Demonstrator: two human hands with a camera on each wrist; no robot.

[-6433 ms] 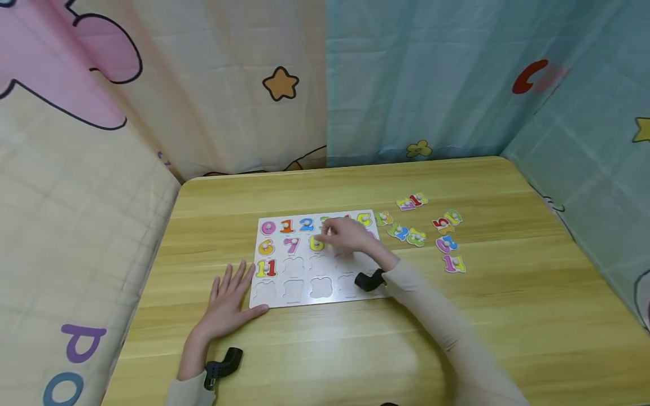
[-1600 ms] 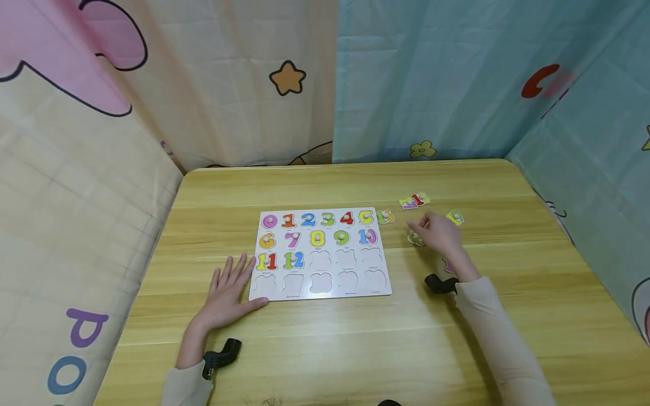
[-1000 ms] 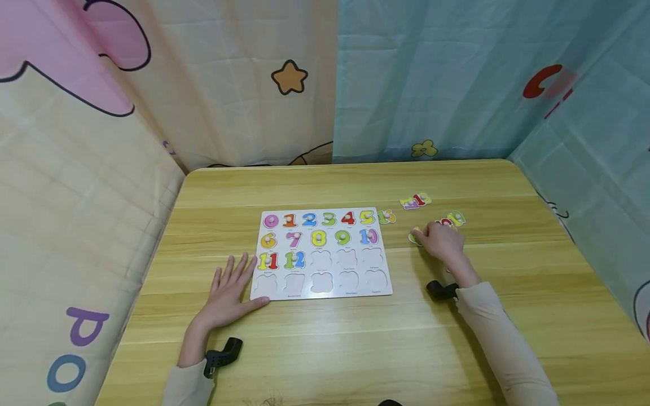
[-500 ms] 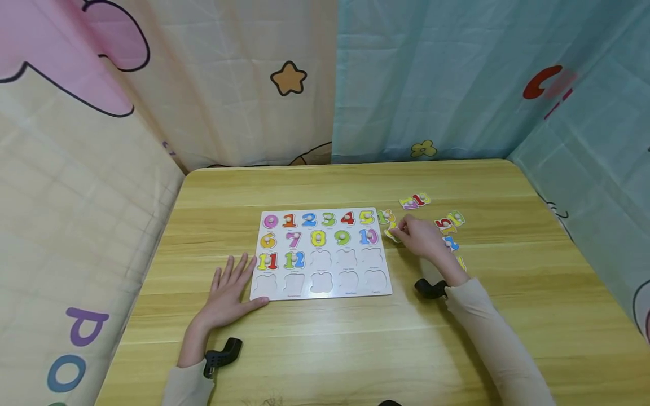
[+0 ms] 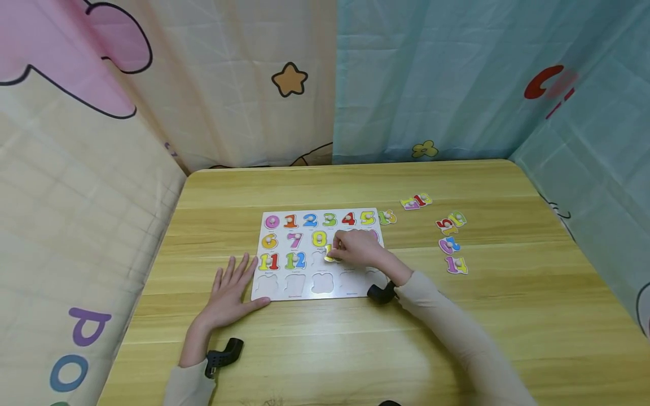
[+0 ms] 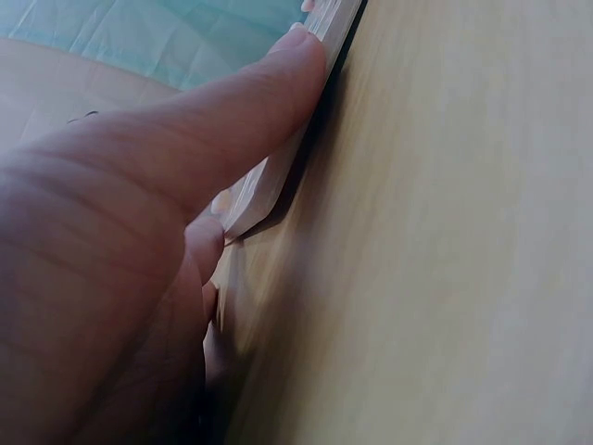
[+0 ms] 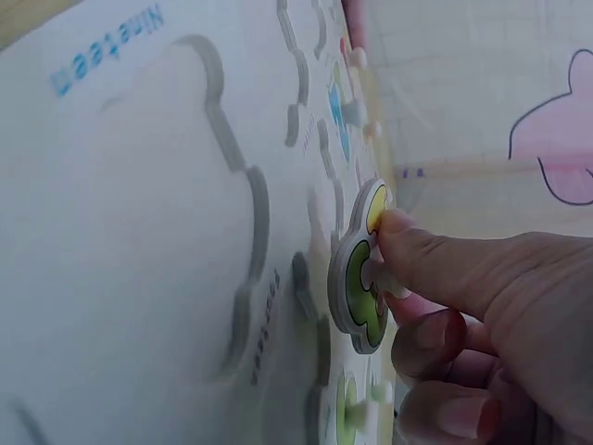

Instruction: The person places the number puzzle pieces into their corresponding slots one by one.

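A white number puzzle board (image 5: pixel 299 293) lies on the table, with knobbed numbers in its upper rows and bare recesses below. My right hand (image 5: pixel 358 248) is above the third row, pinching a yellow-and-green number puzzle piece (image 5: pixel 330 256). In the right wrist view, thumb and finger hold the knob of this puzzle piece (image 7: pixel 359 283), which is tilted and close to the recesses; its digits are partly hidden. My left hand (image 5: pixel 228 296) rests spread at the board's lower left. Its thumb (image 6: pixel 269 93) touches the board's edge in the left wrist view.
Loose number pieces lie right of the board: a green-and-orange one (image 5: pixel 387 217) at its edge, a pair (image 5: pixel 416 202) farther back, and several others including a pink-and-yellow piece (image 5: pixel 456 265). Curtains (image 5: pixel 431 84) stand behind the wooden table (image 5: pixel 325 349).
The 9, 10 and 12 have appeared in the board since the earliest frame. Lately my right hand picked up the yellow-and-green piece and carried it left over the board. The left hand stayed put.
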